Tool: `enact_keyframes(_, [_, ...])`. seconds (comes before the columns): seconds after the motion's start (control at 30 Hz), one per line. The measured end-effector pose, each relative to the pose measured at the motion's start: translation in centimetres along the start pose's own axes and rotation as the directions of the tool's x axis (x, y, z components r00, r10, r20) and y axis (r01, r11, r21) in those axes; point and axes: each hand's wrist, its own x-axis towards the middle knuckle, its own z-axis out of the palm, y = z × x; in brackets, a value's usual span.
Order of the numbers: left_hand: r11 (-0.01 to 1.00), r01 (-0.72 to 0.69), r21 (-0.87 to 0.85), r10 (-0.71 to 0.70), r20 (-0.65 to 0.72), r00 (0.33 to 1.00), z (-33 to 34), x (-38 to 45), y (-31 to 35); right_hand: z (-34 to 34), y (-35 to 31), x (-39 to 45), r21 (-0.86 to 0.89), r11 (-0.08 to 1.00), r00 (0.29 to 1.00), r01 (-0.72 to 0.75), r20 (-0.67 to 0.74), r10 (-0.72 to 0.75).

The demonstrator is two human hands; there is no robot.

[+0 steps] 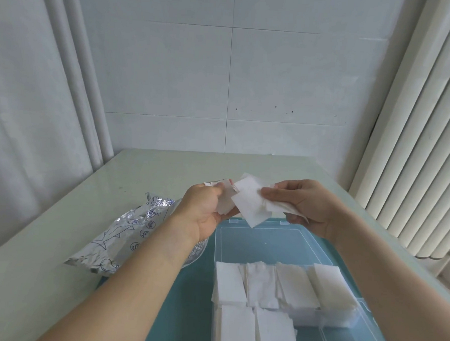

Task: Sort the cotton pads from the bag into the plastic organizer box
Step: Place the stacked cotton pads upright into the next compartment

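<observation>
Above the far edge of the clear plastic organizer box [341,323], both hands hold white square cotton pads [248,200]. My left hand [203,211] pinches a small bunch of them. My right hand [305,203] grips several pads that fan out toward the left hand. The box's open lid [261,245] lies flat behind it. Stacks of cotton pads [265,284] fill the box's compartments in two rows. The silvery printed bag [126,233] lies on the table to the left, partly under my left forearm.
The box rests on a teal surface [194,286] on a pale table [58,240]. A tiled wall stands behind, a white radiator [415,154] at right, and white pipes [75,71] at left.
</observation>
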Motion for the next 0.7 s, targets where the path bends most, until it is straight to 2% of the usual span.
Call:
enact_keyframes(0.1, [0.994, 0.057, -0.098, -0.061, -0.048, 0.997, -0.2, 0.2, -0.3, -0.1, -0.2, 0.1, 0.105, 0.994, 1.000, 0.002, -0.024, 0.001])
enact_keyframes(0.2, [0.990, 0.110, -0.092, -0.111, -0.009, 0.994, 0.1, 0.0, -0.5, 0.2, -0.2, 0.1, 0.166, 0.986, 0.997, 0.012, -0.074, 0.000])
enact_keyframes(0.33, [0.987, 0.162, -0.010, -0.154, 0.257, 0.954, 0.6, -0.4, -0.5, 0.8, 0.2, 0.0, 0.101, 0.994, 0.986, 0.031, -0.168, -0.014])
enact_keyframes(0.4, [0.992, 0.116, 0.056, -0.127, 0.315, 0.941, 0.9, -0.7, -0.5, 1.0, 0.2, -0.2, 0.035, 0.999, 0.987, 0.033, -0.158, -0.027])
enact_keyframes(0.5, [0.993, 0.006, 0.120, -0.040, 0.284, 0.958, 0.9, -0.9, -0.9, 1.2, 0.0, -0.6, -0.065, 0.997, 0.994, 0.031, -0.098, -0.037])
enact_keyframes(0.7, [0.988, -0.057, 0.146, 0.011, 0.296, 0.955, 0.1, -0.7, -0.6, 0.4, -0.6, -0.9, -0.132, 0.991, 0.996, 0.015, -0.081, -0.026])
